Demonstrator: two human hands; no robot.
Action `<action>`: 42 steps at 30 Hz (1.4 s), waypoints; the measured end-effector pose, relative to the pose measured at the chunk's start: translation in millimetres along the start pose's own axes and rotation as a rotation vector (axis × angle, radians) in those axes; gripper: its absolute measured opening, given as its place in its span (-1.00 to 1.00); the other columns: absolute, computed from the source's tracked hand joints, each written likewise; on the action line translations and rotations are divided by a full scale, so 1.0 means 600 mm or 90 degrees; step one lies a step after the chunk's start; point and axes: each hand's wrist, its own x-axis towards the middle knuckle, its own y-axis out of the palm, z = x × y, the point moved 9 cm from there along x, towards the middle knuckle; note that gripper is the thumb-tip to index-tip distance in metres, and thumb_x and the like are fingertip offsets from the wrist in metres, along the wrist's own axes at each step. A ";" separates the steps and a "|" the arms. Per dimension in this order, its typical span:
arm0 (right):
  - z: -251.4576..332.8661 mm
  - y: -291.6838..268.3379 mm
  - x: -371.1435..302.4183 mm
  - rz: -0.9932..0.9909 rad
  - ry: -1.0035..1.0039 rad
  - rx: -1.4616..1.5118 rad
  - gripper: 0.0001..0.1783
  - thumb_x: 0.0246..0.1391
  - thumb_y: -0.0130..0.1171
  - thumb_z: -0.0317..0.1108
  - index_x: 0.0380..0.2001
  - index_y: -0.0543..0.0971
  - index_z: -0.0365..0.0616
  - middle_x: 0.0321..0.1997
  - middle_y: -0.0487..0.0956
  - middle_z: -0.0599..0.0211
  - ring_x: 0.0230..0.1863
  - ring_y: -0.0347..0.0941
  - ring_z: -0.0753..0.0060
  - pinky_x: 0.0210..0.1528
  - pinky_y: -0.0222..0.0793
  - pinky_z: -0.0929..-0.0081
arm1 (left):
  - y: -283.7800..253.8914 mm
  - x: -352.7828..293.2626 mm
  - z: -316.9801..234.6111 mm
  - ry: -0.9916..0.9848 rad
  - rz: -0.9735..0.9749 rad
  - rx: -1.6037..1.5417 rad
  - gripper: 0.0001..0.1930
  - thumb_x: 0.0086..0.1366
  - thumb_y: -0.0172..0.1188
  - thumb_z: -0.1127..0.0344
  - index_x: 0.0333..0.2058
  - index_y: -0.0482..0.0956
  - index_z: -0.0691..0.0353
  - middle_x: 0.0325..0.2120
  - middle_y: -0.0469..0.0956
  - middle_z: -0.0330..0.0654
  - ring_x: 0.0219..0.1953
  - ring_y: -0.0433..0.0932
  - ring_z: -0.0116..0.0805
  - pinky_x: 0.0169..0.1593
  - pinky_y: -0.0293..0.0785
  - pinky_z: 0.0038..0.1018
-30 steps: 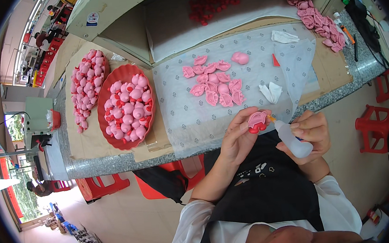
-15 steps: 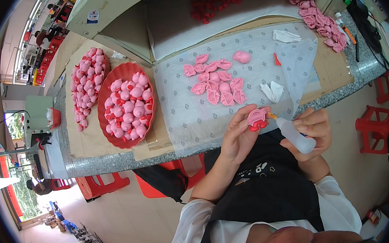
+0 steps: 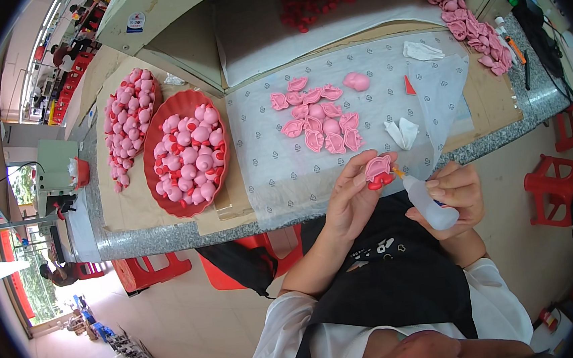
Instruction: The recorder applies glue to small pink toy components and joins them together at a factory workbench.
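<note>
Between its fingertips my left hand (image 3: 350,204) pinches a pink hollow plastic piece with a red part (image 3: 379,171) at its lower edge, the hollow side facing up. My right hand (image 3: 458,196) is wrapped round a translucent white squeeze bottle (image 3: 430,203). The bottle's thin yellowish nozzle points left and sits at the right rim of the pink piece; whether it touches I cannot tell. Beyond my hands, several loose pink shells (image 3: 314,140) lie in a cluster on the printed white sheet (image 3: 266,174), with one rounded pink piece (image 3: 356,81) apart from them.
At left stands a red scalloped tray (image 3: 155,196) of pink-and-red figures, beside another heap of figures (image 3: 128,127). More pink pieces (image 3: 477,36) lie at the far right, near an orange marker (image 3: 515,52). Crumpled white tissue (image 3: 403,133) rests on the sheet. A box-like hood (image 3: 180,26) rises behind, red pieces inside.
My right hand has tilted the bottle and shifted it slightly left and down; its body looks more bent from squeezing. The left hand and pink piece have barely moved.
</note>
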 end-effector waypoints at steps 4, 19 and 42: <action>-0.001 0.003 -0.001 0.010 0.013 0.012 -0.53 -0.52 0.37 -0.48 -0.43 0.37 -0.12 -0.45 0.29 0.34 -0.55 0.25 0.53 -0.49 0.23 0.66 | 0.000 0.001 -0.001 0.000 -0.005 0.001 -0.63 0.07 -0.03 0.31 -0.08 0.28 0.15 -0.08 0.22 0.10 -0.06 0.24 -0.11 0.00 0.16 -0.37; -0.011 -0.002 -0.003 -0.013 0.031 0.053 -0.55 -0.50 0.36 -0.41 -0.45 0.35 -0.11 -0.46 0.30 0.34 -0.56 0.23 0.56 -0.50 0.22 0.67 | -0.005 0.000 0.008 -0.030 -0.004 -0.055 -0.62 0.07 -0.05 0.24 -0.08 0.28 0.09 -0.09 0.23 0.04 -0.08 0.24 -0.14 -0.01 0.13 -0.33; -0.009 -0.017 -0.010 -0.051 0.051 0.106 -0.49 -0.60 0.42 -0.44 -0.45 0.38 -0.10 -0.42 0.32 0.33 -0.54 0.28 0.52 -0.52 0.23 0.66 | 0.000 0.001 0.008 -0.030 0.005 -0.099 -0.60 0.09 -0.04 0.27 -0.07 0.20 0.21 -0.09 0.24 0.08 -0.07 0.28 -0.18 0.00 0.17 -0.37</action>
